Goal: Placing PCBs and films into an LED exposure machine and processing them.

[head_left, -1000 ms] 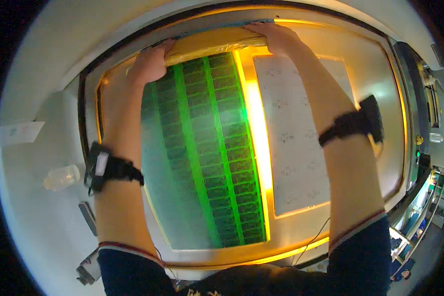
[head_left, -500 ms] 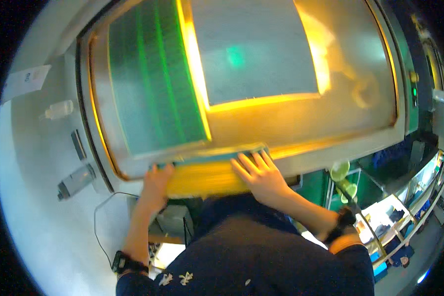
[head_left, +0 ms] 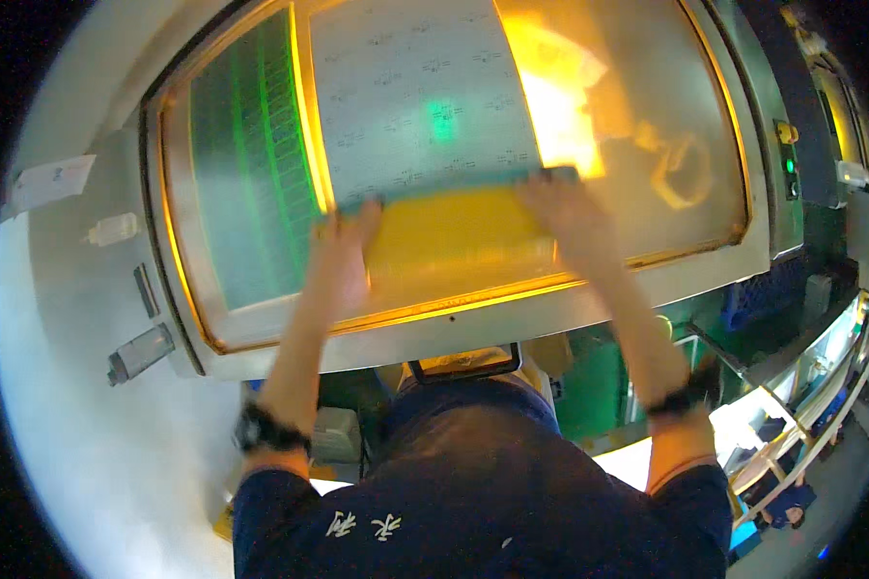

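Both my hands reach over a big framed worktable and hold a wide yellow piece (head_left: 454, 232) with a teal bar (head_left: 454, 183) along its far edge. My left hand (head_left: 348, 256) is closed on its left end. On the right end my right hand (head_left: 570, 212) is closed, its fingers blurred by motion. The teal bar lies across the near edge of a pale grey sheet (head_left: 386, 96) printed with small dark marks. Left of that sheet is a green striped panel (head_left: 251, 183). I cannot tell whether the piece touches the surface.
A grey metal frame (head_left: 454, 320) borders the lit surface. On the left ledge are a white bottle (head_left: 114, 229), a dark strip (head_left: 146, 289) and a grey cylinder (head_left: 142, 353). A black handle (head_left: 468, 372) sticks out in front. Control buttons (head_left: 790, 154) sit at right.
Both hands have pushed the yellow piece forward from the frame's near edge onto the surface, up to the grey sheet. The black handle below has come into view.
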The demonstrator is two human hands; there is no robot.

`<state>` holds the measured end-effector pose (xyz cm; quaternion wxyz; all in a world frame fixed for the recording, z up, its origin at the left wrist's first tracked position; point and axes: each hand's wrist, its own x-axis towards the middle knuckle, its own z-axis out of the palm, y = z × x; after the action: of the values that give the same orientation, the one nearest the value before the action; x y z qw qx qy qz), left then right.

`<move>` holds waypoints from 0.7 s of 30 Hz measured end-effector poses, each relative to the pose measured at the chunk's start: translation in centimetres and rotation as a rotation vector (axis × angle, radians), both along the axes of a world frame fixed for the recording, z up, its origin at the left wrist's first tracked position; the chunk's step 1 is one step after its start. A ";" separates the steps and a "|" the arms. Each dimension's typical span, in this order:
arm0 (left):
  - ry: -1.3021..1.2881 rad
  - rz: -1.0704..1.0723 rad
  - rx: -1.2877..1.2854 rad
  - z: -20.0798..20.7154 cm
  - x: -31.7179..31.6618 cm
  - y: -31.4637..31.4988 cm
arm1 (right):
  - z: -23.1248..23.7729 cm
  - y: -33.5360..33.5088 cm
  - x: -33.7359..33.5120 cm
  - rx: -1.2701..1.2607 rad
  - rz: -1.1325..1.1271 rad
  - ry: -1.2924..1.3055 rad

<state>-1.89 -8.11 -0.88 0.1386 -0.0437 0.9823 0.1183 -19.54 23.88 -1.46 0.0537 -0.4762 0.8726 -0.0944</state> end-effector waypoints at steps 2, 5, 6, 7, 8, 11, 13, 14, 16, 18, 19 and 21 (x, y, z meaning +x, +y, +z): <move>-0.040 0.068 -0.130 1.0 -12.5 -2.5 | -0.4 -4.1 -11.3 0.009 -0.067 -0.068; 0.269 0.024 -0.276 -4.9 -24.8 -11.9 | -4.5 -12.5 -26.3 0.064 0.005 0.190; 0.352 -0.002 -0.351 -5.1 -28.6 -13.6 | -5.0 -14.7 -29.7 0.074 -0.034 0.144; 0.370 0.005 -0.343 -4.9 -32.2 -14.9 | -5.6 -16.5 -33.2 0.083 -0.076 0.102; 0.233 0.069 -0.311 -4.7 -35.5 -16.0 | -6.6 -17.9 -36.7 0.092 -0.076 0.109; 0.178 0.145 -0.242 -4.6 -43.7 -20.0 | -8.0 -21.3 -46.2 -0.114 -0.026 0.081; 0.288 0.086 -0.137 -3.9 -46.2 -23.3 | -7.9 -23.2 -49.6 -0.096 -0.039 0.087; 0.297 0.067 -0.141 -3.6 -47.1 -23.8 | -7.6 -23.2 -50.4 -0.066 -0.061 0.083; 0.260 0.049 -0.139 -4.9 -44.9 -23.3 | -8.9 -23.9 -50.7 -0.087 -0.055 0.081; 0.311 0.082 -0.269 -6.5 -43.8 -21.9 | -12.3 -21.3 -50.2 -0.128 0.013 0.161; 0.354 0.019 -0.192 -7.3 -47.7 -15.1 | -12.5 -11.5 -53.6 -0.051 0.034 0.319; 0.065 0.116 -0.188 -4.6 -33.7 -18.1 | -9.8 -20.0 -36.6 -0.023 0.115 0.239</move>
<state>-35.63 -26.24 -5.52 0.0948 -0.1092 0.9889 0.0346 -56.14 3.86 -11.30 -0.0507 -0.5339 0.8429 -0.0437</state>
